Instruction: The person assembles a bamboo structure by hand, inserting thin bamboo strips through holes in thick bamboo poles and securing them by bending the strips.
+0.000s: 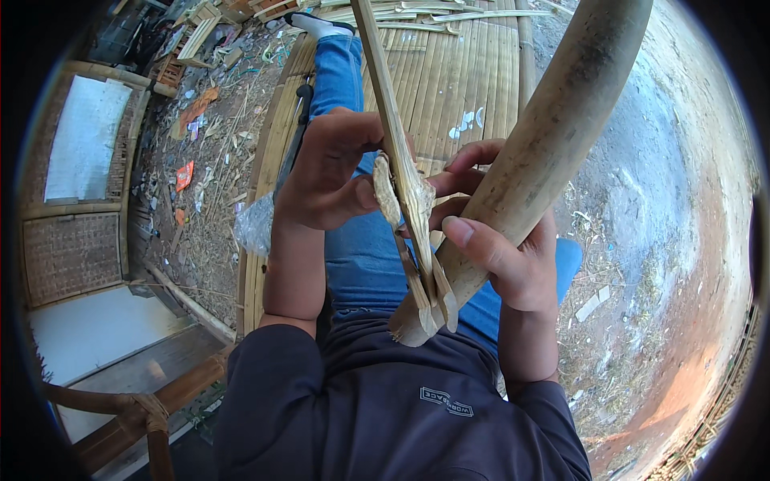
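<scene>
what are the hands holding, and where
The left hand pinches split bamboo strips at the knotty part; the right hand is around the thick pole, toward its near end.

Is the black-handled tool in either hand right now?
No, the black-handled tool lies on the bamboo platform beside the jeans leg, while the left hand holds split bamboo.

Split bamboo strips (391,104): pale straw, streaked light brown, knots mottled cream and tan. Bamboo pole (565,100): buff to olive-tan — blotched grey-brown, with darker smudges. Slatted platform (493,68): golden tan, striped by darker seams; white patches (465,124) near its right edge. Handle (304,94) at the platform's left edge: black. Jeans (337,68): mid-blue, with lighter faded areas. Shirt (353,401): dark charcoal-navy — plain but for a pale print (447,402). Wrapper (184,175) beyond the platform's left edge: bright orange-red.
</scene>
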Available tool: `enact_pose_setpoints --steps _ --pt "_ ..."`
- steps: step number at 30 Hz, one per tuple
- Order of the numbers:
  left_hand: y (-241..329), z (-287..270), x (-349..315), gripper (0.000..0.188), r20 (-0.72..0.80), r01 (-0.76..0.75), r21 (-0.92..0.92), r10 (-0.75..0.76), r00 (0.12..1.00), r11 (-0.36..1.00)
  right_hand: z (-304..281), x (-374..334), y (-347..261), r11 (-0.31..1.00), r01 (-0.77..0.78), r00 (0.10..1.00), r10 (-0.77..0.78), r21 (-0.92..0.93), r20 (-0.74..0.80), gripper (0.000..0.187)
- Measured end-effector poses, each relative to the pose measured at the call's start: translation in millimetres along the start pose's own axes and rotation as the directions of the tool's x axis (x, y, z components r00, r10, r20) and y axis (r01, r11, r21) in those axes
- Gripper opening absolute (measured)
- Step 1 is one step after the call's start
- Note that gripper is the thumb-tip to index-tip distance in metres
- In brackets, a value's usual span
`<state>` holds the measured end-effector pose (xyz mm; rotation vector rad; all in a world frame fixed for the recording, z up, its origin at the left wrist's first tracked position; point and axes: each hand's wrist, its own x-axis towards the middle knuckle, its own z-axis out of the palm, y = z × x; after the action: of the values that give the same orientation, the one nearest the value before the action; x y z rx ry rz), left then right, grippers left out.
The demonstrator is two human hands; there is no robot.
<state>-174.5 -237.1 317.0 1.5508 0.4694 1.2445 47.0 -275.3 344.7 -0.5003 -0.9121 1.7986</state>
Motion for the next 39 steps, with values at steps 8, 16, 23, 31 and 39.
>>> enact_pose_setpoints --steps 8,16,23,31,39 --pt "7 2 11 0.055 0.026 0.100 0.048 -0.101 0.995 0.994 -28 -4 8 0.965 0.041 0.989 -0.076 -0.261 -0.127 0.047" --pt "0 6 33 0.044 0.036 -0.035 0.057 0.033 0.999 0.998 -69 -24 31 0.965 -0.094 0.965 0.027 -0.246 -0.260 0.039" --pt "-16 -3 62 0.076 0.092 0.002 0.011 -0.003 0.996 1.000 -144 -35 90 0.946 -0.258 0.898 0.159 -0.196 -0.411 0.038" --pt "-44 0 101 0.088 -0.003 -0.049 -0.248 0.050 0.999 0.967 -189 -45 99 0.962 -0.270 0.881 0.225 -0.050 -0.416 0.040" --pt "-56 33 122 0.094 -0.042 -0.080 -0.129 0.075 0.996 0.988 -148 -28 69 0.974 -0.061 0.955 -0.007 -0.220 -0.296 0.050"
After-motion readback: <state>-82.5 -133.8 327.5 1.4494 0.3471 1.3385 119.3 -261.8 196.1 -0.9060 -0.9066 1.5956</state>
